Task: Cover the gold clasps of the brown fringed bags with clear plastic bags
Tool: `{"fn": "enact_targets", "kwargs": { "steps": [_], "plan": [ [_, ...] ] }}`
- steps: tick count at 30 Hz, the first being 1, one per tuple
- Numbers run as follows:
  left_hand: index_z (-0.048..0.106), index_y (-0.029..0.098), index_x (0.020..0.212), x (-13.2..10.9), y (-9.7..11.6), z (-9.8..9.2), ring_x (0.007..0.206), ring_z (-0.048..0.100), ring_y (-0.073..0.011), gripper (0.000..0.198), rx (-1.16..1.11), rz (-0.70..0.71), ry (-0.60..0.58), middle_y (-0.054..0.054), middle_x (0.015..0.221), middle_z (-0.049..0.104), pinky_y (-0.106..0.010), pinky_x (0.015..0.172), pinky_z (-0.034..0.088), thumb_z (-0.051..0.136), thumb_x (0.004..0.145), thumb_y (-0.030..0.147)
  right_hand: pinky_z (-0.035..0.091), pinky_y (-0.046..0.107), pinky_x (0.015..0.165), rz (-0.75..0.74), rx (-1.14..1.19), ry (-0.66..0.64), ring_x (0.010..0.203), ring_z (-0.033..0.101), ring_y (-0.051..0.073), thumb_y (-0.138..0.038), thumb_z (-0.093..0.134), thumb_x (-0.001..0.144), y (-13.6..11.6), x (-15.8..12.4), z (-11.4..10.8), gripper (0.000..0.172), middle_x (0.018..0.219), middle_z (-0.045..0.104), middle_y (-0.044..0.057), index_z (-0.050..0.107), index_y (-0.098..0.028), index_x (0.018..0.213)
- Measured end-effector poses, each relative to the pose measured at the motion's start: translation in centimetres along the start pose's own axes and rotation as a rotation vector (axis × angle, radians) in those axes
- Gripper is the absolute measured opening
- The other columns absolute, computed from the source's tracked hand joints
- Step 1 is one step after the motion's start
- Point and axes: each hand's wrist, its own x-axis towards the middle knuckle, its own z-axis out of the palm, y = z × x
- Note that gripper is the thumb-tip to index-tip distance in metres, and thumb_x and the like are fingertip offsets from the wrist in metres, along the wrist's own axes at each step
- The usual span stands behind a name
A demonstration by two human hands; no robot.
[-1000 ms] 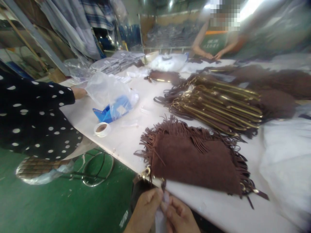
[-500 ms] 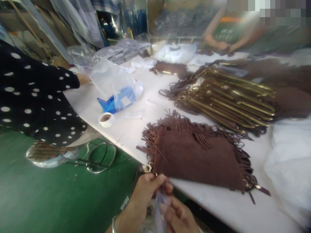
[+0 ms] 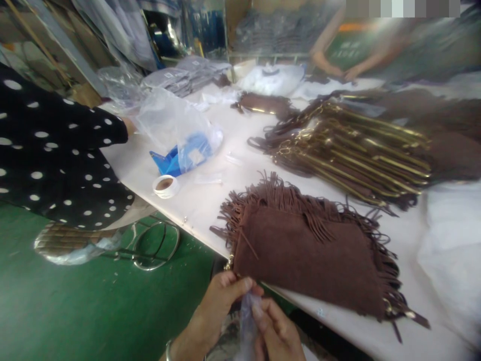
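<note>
A dark brown fringed suede bag (image 3: 304,255) lies flat at the table's near edge, with gold metal fittings at its lower corners. Just below its left corner, my left hand (image 3: 218,303) is closed in a pinch, thumb against fingers, at the upper end of a narrow clear plastic sleeve (image 3: 247,321). Whether those fingers also grip part of the bag is hidden. Lower on the sleeve, my right hand (image 3: 278,328) pinches it between thumb and fingers.
More brown bags with gold bars (image 3: 353,150) are piled behind. A tape roll (image 3: 165,186) and a blue object under plastic (image 3: 180,155) lie left. A person in a dotted sleeve (image 3: 56,120) stands left; another person's hands (image 3: 341,72) are at the back. A stool (image 3: 75,243) stands below.
My right hand has moved slightly up the plastic sleeve, closer to my left hand. The bag's right end sits a little lower in view.
</note>
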Motion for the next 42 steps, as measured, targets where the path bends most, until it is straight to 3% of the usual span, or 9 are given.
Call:
{"fn": "enact_targets", "kwargs": {
  "steps": [8,16,23,30,33,36,39,42],
  "plan": [
    [0.071,0.012,0.090,-1.6,-0.5,-0.2,0.069,0.063,-0.0187,0.042,-0.197,0.084,-0.011,-0.009,0.080,0.070,-0.028,0.068,0.048,0.070,0.079,0.053,0.026,0.017,0.035,-0.002,-0.078,0.163,0.030,0.032,0.008,-0.073,0.052,0.082,-2.2,0.0,1.0,0.054,0.032,0.041,-0.007,0.060,-0.020,0.076],
    [0.070,0.010,0.094,-0.7,-3.6,-1.6,0.061,0.057,-0.0133,0.036,-0.145,0.062,0.059,-0.005,0.071,0.066,-0.024,0.061,0.044,0.076,0.078,0.042,0.023,0.018,0.037,-0.039,0.028,0.201,0.033,0.029,0.006,-0.071,0.060,0.078,-2.2,0.7,1.6,0.053,0.035,0.037,-0.009,0.055,-0.019,0.068],
    [0.061,0.014,0.073,0.2,-3.7,-0.6,0.060,0.058,-0.0140,0.033,-0.261,0.068,0.165,-0.003,0.067,0.065,-0.024,0.060,0.044,0.085,0.066,0.036,0.043,0.022,0.053,-0.118,-0.033,0.302,0.055,0.055,0.015,-0.064,0.069,0.073,-1.5,1.0,0.5,0.047,0.059,0.063,0.000,0.062,-0.018,0.074],
    [0.061,0.016,0.073,0.7,-4.9,-0.2,0.062,0.056,-0.0159,0.033,0.176,0.238,0.366,-0.003,0.065,0.065,-0.024,0.059,0.043,0.075,0.072,0.046,0.047,0.024,0.054,-0.209,-0.270,0.418,0.057,0.063,0.019,-0.067,0.063,0.077,-0.6,1.2,0.3,0.047,0.063,0.069,0.002,0.063,-0.020,0.077],
    [0.061,0.017,0.075,0.7,-5.3,0.3,0.064,0.057,-0.0176,0.029,0.307,0.307,0.422,-0.003,0.066,0.065,-0.025,0.061,0.044,0.068,0.079,0.045,0.048,0.023,0.056,-0.380,-0.496,0.445,0.060,0.066,0.019,-0.059,0.054,0.088,-0.6,1.0,0.3,0.040,0.069,0.070,0.003,0.066,-0.022,0.082],
    [0.061,0.018,0.074,0.8,-5.3,0.6,0.067,0.059,-0.0189,0.028,0.275,0.312,0.413,-0.003,0.067,0.064,-0.025,0.062,0.044,0.069,0.079,0.044,0.050,0.022,0.062,-0.711,-0.698,0.403,0.068,0.070,0.017,-0.038,0.043,0.099,-0.4,1.0,0.1,0.028,0.083,0.072,0.005,0.066,-0.022,0.094],
    [0.061,0.018,0.075,0.8,-5.3,0.7,0.066,0.057,-0.0185,0.029,0.238,0.300,0.387,-0.002,0.067,0.062,-0.025,0.062,0.044,0.068,0.081,0.045,0.049,0.023,0.062,-0.992,-0.954,0.428,0.069,0.070,0.017,-0.019,0.045,0.098,-0.3,1.1,-0.2,0.019,0.089,0.073,0.007,0.062,-0.020,0.105],
    [0.063,0.017,0.078,0.5,-5.3,0.9,0.068,0.059,-0.0197,0.032,0.231,0.301,0.369,-0.004,0.072,0.066,-0.027,0.064,0.045,0.065,0.082,0.049,0.048,0.027,0.060,-1.117,-1.214,0.493,0.065,0.069,0.019,-0.012,0.048,0.095,-0.3,1.0,-0.6,0.023,0.093,0.075,0.010,0.061,-0.016,0.113]
  ]
}}
